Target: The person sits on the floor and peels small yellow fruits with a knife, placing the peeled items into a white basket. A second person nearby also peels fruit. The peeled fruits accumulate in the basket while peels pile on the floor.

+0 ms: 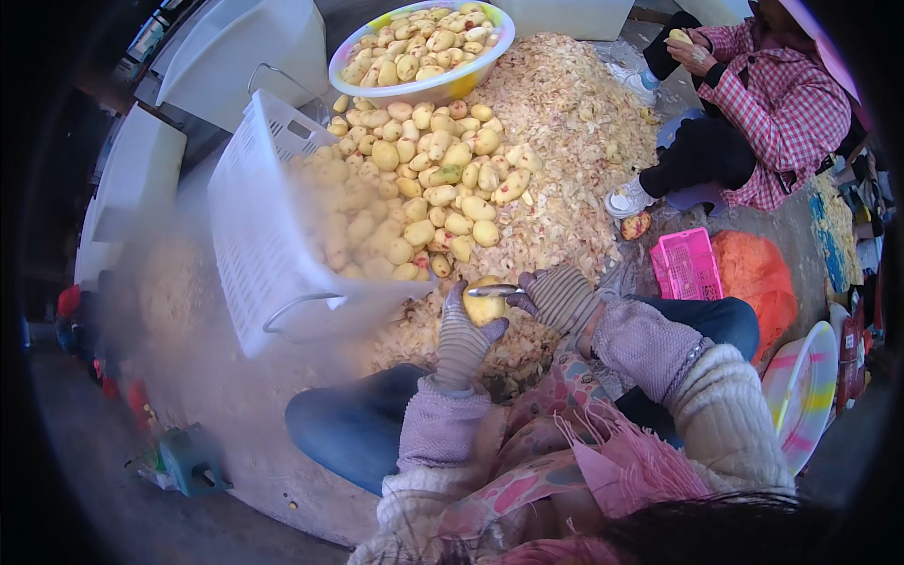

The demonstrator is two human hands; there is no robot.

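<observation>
My left hand (463, 334), in a striped glove, is wrapped round a pale yellow potato (484, 307) in front of my lap. In my right hand (558, 299), gloved alike, is a metal peeler (495, 291) that lies across the top of that potato. Just beyond my hands, peeled potatoes (438, 174) spill from a white plastic basket (259, 254) tipped on its side. A deep layer of peelings (565, 141) covers the ground beneath and to the right of them.
A colourful basin (377, 91) heaped with potatoes stands at the back. At right a co-worker in a checked shirt (767, 118) sits holding a potato. Nearer lie a pink basket (692, 266), an orange net bag (753, 282) and another basin (802, 395). White tubs (250, 61) stand back left.
</observation>
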